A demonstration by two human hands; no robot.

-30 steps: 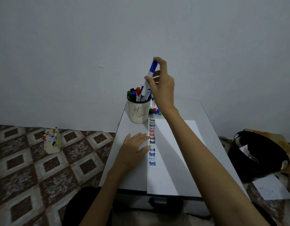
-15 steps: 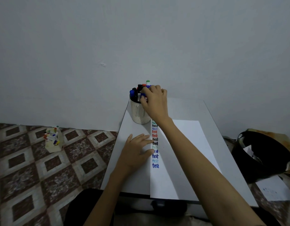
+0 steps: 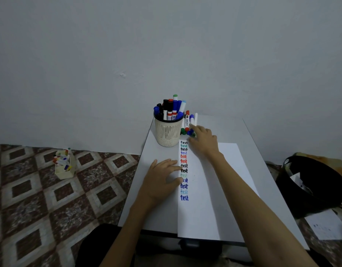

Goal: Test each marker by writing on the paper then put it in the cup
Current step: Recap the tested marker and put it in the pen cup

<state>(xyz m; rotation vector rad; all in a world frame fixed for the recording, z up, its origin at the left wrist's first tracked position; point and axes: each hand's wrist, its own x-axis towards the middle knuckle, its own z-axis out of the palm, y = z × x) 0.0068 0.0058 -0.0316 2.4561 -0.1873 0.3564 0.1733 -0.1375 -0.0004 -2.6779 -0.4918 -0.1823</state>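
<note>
markers [image 3: 187, 121] not yet in the cup lie in a small bunch on the far part of the table [image 3: 158, 212], just right of the cup.

far left, on the patterned tile floor [image 3: 31, 209], a cream box [image 3: 67, 170] holds small coloured pens. on the table, the cream slotted cup [image 3: 167, 132] stands upright near the far left corner, packed with tested markers [image 3: 171, 109], caps up in blue, black, red and green. nearer, the left hand [image 3: 162, 182] lies flat with fingers straight and spread, palm on the bare table, fingertips on the left edge of the paper [image 3: 208, 199]. a column of the word "test" [image 3: 184, 170] in black, green, blue and red runs down that edge, starting just near the cup.

the loose markers point away toward the wall, near ends by the paper's far edge. the right hand [image 3: 204, 140] reaches over the paper, its fingers [image 3: 194, 129] resting on the bunch's near ends, beside a white-barrelled one; i cannot tell whether they grip a marker.

far right, on the floor, a black bag [image 3: 310, 189] and a white sheet [image 3: 328, 226] lie.
</note>
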